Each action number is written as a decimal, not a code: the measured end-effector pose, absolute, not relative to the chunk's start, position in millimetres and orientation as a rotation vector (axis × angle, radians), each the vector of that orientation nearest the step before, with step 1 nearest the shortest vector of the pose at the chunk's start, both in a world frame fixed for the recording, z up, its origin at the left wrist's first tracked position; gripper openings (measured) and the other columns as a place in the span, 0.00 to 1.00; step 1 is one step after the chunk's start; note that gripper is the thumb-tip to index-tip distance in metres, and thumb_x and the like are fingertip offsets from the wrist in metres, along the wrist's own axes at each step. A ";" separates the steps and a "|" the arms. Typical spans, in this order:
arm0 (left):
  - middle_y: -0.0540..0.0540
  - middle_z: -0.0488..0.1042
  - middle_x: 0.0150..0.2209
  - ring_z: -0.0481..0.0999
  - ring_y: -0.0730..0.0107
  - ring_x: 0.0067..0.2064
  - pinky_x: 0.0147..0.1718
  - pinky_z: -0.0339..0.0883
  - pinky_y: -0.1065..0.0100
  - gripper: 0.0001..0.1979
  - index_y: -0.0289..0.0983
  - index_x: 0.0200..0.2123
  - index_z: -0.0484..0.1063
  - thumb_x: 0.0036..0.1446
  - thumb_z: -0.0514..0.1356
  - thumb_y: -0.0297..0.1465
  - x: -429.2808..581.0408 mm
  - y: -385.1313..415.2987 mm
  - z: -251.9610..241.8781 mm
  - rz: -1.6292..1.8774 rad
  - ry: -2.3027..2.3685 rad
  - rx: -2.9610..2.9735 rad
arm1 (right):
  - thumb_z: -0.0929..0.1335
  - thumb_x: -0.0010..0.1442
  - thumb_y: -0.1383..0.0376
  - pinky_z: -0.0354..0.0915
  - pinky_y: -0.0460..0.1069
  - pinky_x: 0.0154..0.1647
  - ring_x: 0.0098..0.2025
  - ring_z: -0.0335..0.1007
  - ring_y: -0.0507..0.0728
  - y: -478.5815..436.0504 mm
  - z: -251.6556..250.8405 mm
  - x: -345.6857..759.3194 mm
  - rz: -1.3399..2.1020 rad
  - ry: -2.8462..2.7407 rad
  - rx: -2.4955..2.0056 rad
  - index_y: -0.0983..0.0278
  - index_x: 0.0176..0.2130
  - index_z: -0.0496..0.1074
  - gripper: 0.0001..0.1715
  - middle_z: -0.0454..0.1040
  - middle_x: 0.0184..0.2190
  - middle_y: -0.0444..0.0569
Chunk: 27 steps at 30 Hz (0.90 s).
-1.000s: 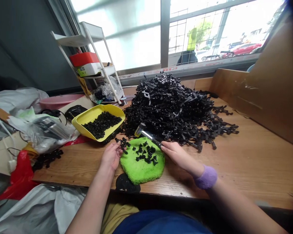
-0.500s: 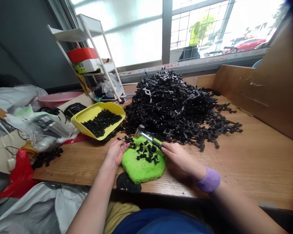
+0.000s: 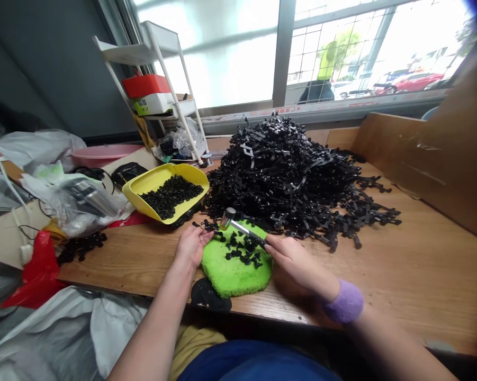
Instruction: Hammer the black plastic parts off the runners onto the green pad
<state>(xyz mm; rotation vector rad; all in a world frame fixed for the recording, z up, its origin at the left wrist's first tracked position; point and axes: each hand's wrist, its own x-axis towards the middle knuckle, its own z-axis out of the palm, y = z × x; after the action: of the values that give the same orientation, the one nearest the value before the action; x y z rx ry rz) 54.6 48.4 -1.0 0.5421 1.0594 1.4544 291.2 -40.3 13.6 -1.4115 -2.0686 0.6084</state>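
My right hand (image 3: 294,263) grips the silver shaft of a small hammer (image 3: 242,228), whose head rests near the far edge of a bright green microfibre pad (image 3: 234,278). Several black plastic clips (image 3: 242,251) lie on the pad between my hands. My left hand (image 3: 191,246) holds a short black plastic runner (image 3: 206,226) at its fingertips, just above the pad's left edge. Behind the pad rises a large heap of black plastic runners (image 3: 281,185). A purple wristband (image 3: 343,301) circles my right wrist.
A yellow scoop tray (image 3: 164,197) full of black clips sits left of the heap on the wooden table (image 3: 381,275). Plastic bags and a red bag (image 3: 35,270) lie at the left, with a white shelf unit (image 3: 159,90) behind. A cardboard panel (image 3: 429,159) stands at the right.
My left hand has risen slightly with the black runner, toward the hammer head. The whole view has drifted a little, and the hammer stays in my right hand.
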 end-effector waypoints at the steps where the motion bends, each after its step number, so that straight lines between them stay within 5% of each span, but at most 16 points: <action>1: 0.49 0.68 0.20 0.71 0.78 0.22 0.26 0.72 0.74 0.09 0.33 0.22 0.64 0.49 0.55 0.16 54.6 48.2 -0.9 1.453 1.055 0.546 | 0.57 0.65 0.65 0.56 0.47 0.28 0.27 0.61 0.53 -40.3 13.8 290.8 0.590 -2.075 -1.405 0.64 0.28 0.60 0.14 0.66 0.26 0.45; 18: 0.50 0.70 0.22 0.72 0.76 0.24 0.27 0.72 0.72 0.10 0.34 0.22 0.60 0.48 0.57 0.18 56.0 45.0 -2.8 1.472 1.050 0.693 | 0.58 0.64 0.64 0.43 0.48 0.21 0.19 0.56 0.53 -47.6 33.0 275.7 0.137 -2.298 -1.669 0.62 0.28 0.58 0.12 0.62 0.19 0.44; 27: 0.49 0.71 0.23 0.73 0.75 0.25 0.28 0.71 0.72 0.09 0.35 0.22 0.60 0.46 0.58 0.20 49.5 43.0 -3.7 1.469 1.070 0.734 | 0.58 0.63 0.65 0.45 0.47 0.21 0.20 0.58 0.53 -42.9 33.0 272.2 0.174 -2.267 -1.685 0.63 0.28 0.60 0.12 0.63 0.20 0.45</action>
<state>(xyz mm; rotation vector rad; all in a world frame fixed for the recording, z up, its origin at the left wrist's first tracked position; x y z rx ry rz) 49.5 43.0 -3.7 0.7342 1.0696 1.4689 272.2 -42.9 33.0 -1.6854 -2.2674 0.1745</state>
